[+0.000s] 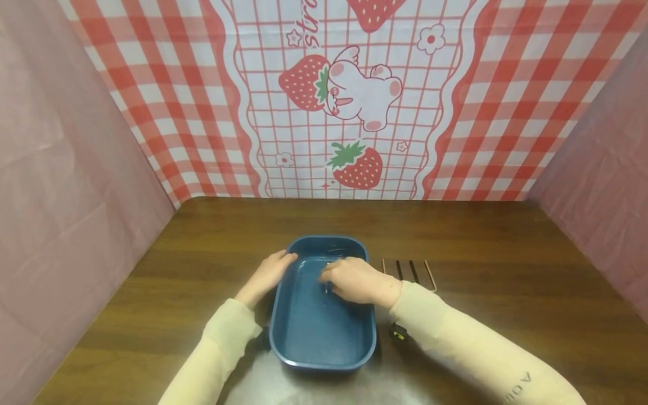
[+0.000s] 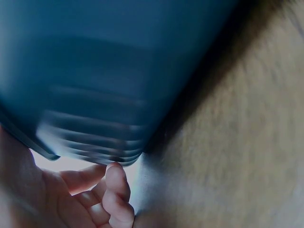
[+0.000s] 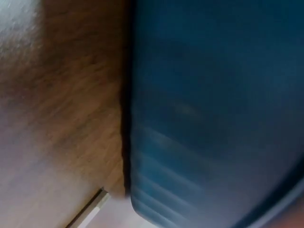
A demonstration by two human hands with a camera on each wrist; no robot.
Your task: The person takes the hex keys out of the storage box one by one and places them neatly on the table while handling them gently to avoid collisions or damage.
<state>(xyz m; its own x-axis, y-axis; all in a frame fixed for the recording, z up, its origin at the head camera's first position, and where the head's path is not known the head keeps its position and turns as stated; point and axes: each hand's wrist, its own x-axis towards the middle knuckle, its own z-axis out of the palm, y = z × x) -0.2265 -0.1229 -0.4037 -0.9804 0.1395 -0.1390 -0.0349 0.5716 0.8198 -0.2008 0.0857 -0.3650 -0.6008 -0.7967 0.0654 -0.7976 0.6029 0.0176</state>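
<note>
A deep blue plastic tub (image 1: 324,332) with rounded corners stands on the table. My left hand (image 1: 269,274) holds its left rim, thumb tip over the edge. The left wrist view shows the bent fingers (image 2: 116,190) against the ribbed outer wall. My right hand (image 1: 356,281) reaches over the right rim, its fingers pointing down inside the tub. Small shiny, whitish bits (image 1: 327,288) show by those fingertips; I cannot tell whether the fingers pinch them. In the right wrist view, the tub's outer wall (image 3: 190,118) fills much of the frame and the fingers are hidden.
Just right of the tub, several thin black and tan sticks (image 1: 415,273) lie on the wooden table (image 1: 506,270), partly behind the right wrist. A checked strawberry cloth (image 1: 354,112) hangs at the back, with pink cloth walls on both sides.
</note>
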